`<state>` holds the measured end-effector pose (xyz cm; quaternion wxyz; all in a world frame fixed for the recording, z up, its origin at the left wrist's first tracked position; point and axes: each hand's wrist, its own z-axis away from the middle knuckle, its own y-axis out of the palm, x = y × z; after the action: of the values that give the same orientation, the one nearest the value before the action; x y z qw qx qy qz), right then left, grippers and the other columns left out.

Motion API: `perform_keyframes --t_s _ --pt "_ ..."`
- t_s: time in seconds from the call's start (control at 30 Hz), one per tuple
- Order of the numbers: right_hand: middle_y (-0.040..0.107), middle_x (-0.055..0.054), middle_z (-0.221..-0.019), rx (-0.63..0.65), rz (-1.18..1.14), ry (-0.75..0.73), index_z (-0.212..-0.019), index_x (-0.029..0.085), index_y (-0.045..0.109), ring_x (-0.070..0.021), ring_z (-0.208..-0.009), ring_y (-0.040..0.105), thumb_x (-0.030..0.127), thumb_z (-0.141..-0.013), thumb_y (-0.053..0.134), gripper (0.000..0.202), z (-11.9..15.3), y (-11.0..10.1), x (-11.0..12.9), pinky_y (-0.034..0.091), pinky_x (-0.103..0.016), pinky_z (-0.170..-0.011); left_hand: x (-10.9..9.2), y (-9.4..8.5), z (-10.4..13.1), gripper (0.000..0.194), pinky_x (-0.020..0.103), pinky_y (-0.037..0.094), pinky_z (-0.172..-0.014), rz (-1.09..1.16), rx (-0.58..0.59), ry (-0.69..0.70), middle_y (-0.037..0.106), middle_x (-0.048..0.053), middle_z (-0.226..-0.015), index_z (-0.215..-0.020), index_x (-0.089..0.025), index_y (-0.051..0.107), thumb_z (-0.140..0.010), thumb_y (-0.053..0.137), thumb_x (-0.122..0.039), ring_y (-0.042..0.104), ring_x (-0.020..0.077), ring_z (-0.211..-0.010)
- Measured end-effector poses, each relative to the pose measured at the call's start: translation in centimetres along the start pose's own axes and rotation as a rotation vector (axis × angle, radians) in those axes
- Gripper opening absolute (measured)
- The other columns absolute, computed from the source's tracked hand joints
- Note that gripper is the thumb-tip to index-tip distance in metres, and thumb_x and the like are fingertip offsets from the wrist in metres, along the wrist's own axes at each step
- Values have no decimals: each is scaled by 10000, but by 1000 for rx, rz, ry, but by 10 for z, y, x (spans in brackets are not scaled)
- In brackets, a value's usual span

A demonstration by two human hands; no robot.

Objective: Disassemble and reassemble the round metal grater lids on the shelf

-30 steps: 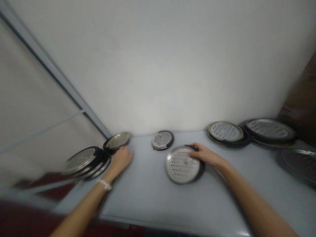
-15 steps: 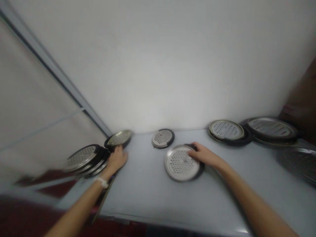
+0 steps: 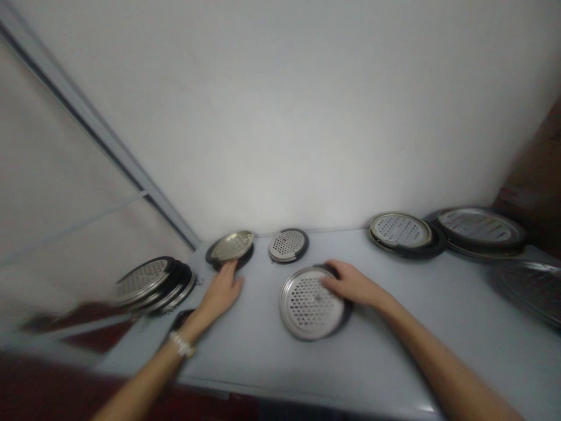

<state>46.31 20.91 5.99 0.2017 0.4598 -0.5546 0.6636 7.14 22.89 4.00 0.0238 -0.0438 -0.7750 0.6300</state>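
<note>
My right hand (image 3: 350,283) grips the black edge of a round metal grater (image 3: 309,304), its thumb on top and the other fingers hidden underneath. The grater is held tilted over the table, its perforated face toward me. My left hand (image 3: 221,289), with a pale bracelet on the wrist, reaches forward, thumb apart. Its fingertips touch the near edge of a yellowish metal disc (image 3: 232,245) with a black rim, which lies near the wall. Between the hands, farther back, a smaller round grater (image 3: 287,244) with a black edge lies flat.
A stack of round graters (image 3: 151,280) stands at the left table edge. Several more discs (image 3: 401,231) and larger ones (image 3: 482,228) lie along the wall at right. A dark item (image 3: 179,318) lies partly under my left forearm. The wall (image 3: 280,117) closes the back.
My left hand has moved right, and the yellowish disc has slid right with it, closer to the smaller grater. My right hand has brought its grater slightly left and nearer to me.
</note>
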Motion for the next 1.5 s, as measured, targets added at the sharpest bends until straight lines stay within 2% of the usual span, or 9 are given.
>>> perform_keyframes --t_s 0.23,0.37,0.53,0.6,0.67,0.87,1.17,1.37,1.5 --pt "686 -152 -1143 -6 130 -89 -1144 133 676 -275 -1056 621 351 -875 614 352 4 6 6 444 -378 -976 -31 -18 12 568 481 323 -1188 150 51 87 427 202 -1552 -1463 -69 436 -947 433 -307 437 336 -1414" --pt "653 -140 -1105 7 190 -87 -1140 131 677 -252 -1017 614 355 -886 602 348 4 9 5 434 -353 -970 -71 -33 11 400 492 356 -1160 393 79 77 612 189 -1370 -1279 -126 631 -937 512 -297 563 341 -1278" --pt "633 -131 -1096 -3 193 -68 -1155 124 672 -244 -1013 608 362 -886 606 365 2 9 3 433 -339 -957 -113 -28 -24 625 413 570 -929 1299 217 -467 704 170 -1162 -1375 -130 511 -790 732 -146 723 237 -916" --pt "636 -129 -1097 -3 185 -71 -1162 125 669 -241 -1018 608 361 -886 608 368 1 9 3 432 -332 -954 -120 -24 -40 507 330 604 -837 1647 262 -694 728 158 -1053 -1313 -105 539 -824 670 -72 732 190 -814" --pt "641 -127 -1096 -9 179 -73 -1153 130 672 -241 -1017 610 359 -884 612 358 0 10 3 431 -329 -950 -124 -22 -54 337 282 613 -797 1784 312 -769 737 153 -966 -1206 -76 588 -873 568 -31 735 175 -790" --pt "650 -118 -1075 -13 161 -76 -1112 138 685 -238 -991 613 353 -880 621 323 -2 11 2 436 -330 -938 -134 -18 -69 154 263 623 -785 1862 412 -783 743 122 -897 -1044 -99 627 -958 499 -105 745 171 -807" --pt "657 -115 -1064 -22 152 -101 -1101 144 686 -238 -973 616 357 -871 632 318 -3 13 -5 453 -333 -905 -141 -20 -89 145 167 449 -355 1732 591 -732 728 150 -675 -929 -25 665 -895 596 -148 599 120 -391" --pt "662 -133 -1062 -18 160 -121 -1103 128 693 -251 -970 620 375 -883 610 341 -2 14 -6 458 -356 -913 -138 -47 -71 154 151 529 -471 1784 462 -622 727 115 -665 -885 -47 667 -898 514 -42 681 135 -526" --pt "674 -125 -1052 -41 131 -141 -1083 142 705 -248 -963 624 380 -878 620 326 -3 17 -11 460 -359 -923 -108 -84 -59 176 134 530 -482 1835 296 -579 710 94 -653 -871 -66 664 -931 498 -82 654 109 -521"
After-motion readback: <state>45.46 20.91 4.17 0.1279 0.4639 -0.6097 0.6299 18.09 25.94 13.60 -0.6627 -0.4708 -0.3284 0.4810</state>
